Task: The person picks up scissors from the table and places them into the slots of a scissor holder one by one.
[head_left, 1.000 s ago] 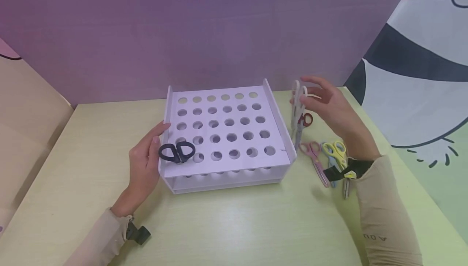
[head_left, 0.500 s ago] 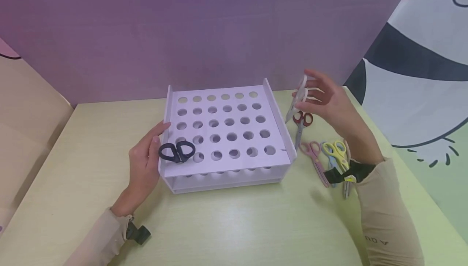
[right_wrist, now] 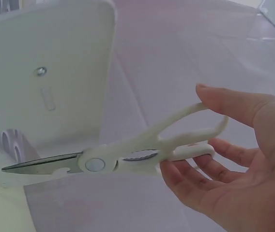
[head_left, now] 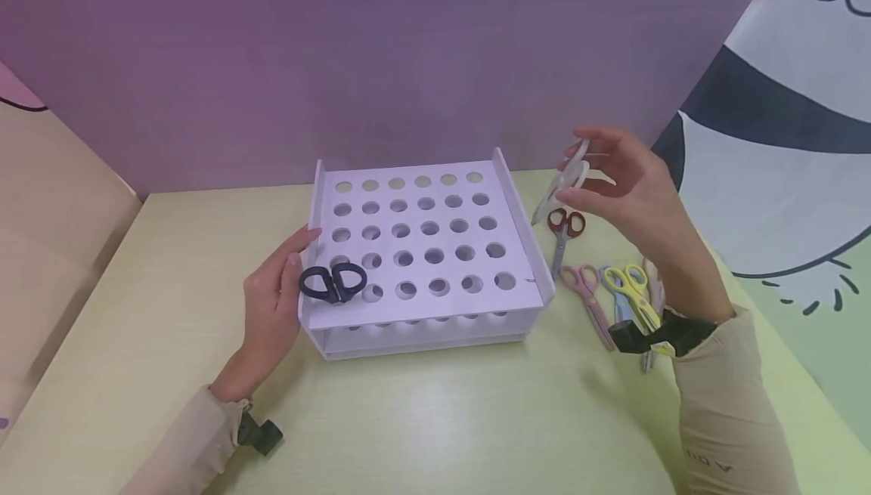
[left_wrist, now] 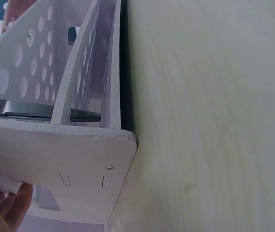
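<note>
My right hand (head_left: 633, 185) pinches white-handled kitchen scissors (head_left: 563, 181) by the handle loops, right of the rack. In the right wrist view, the scissors' blades (right_wrist: 43, 164) point left across the rack's side panel; whether they touch it I cannot tell. My left hand (head_left: 268, 306) grips the left side panel of the white perforated rack (head_left: 422, 314). In the left wrist view its fingers (left_wrist: 19, 205) are at the panel's cutout. Black-handled scissors (head_left: 333, 283) stand in a front-left hole, loops above the top board, with a metal blade (left_wrist: 36, 111) showing inside the rack.
Red-handled scissors (head_left: 562, 234) lie close to the rack's right side. Nearer are pink scissors (head_left: 588, 298), yellow scissors (head_left: 629, 287) and partly covered blue scissors (head_left: 619, 304); another pair is partly hidden under my right wrist. A purple wall (head_left: 408, 64) rises behind the table (head_left: 435, 419).
The white scissors have turned from nearly upright to a slant, tips toward the rack. My right hand has shifted slightly to the right. My left hand keeps its place on the rack.
</note>
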The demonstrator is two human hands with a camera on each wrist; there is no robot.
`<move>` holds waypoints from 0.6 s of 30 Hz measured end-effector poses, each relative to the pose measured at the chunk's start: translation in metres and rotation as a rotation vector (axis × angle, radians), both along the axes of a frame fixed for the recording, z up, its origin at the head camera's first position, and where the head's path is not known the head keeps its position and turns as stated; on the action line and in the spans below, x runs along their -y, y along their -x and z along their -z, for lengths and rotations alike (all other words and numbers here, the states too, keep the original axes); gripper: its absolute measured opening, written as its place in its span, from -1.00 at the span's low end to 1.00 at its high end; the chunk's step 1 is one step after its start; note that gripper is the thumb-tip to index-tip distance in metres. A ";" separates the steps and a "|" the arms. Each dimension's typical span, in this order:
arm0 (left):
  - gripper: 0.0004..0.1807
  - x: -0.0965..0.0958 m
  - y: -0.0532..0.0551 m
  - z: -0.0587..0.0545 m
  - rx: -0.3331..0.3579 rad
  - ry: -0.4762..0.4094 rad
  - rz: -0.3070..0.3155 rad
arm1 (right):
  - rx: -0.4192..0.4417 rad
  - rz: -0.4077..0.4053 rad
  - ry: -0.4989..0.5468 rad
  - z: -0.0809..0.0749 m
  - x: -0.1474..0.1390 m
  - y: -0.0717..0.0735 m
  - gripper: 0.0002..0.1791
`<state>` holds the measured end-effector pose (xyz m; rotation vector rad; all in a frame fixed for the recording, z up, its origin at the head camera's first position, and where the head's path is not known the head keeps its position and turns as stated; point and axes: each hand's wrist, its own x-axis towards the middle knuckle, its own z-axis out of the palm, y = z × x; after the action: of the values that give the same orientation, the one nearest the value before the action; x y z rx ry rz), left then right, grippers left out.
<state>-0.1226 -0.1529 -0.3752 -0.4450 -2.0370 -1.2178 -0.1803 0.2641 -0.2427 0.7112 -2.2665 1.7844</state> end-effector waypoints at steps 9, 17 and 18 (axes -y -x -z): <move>-0.66 0.005 0.006 -0.006 0.038 0.004 -0.007 | -0.186 0.079 0.034 -0.010 0.014 -0.011 -0.34; -0.66 0.012 0.004 -0.009 0.111 0.026 -0.003 | -0.380 0.107 0.141 -0.027 0.039 -0.035 -0.58; -0.65 0.013 0.004 -0.009 0.119 0.028 0.005 | -0.412 0.125 0.139 -0.029 0.042 -0.039 -0.60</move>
<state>-0.1263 -0.1655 -0.3665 -0.4001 -2.1569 -1.2466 -0.1415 0.2225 -0.2136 0.8041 -1.8578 1.5496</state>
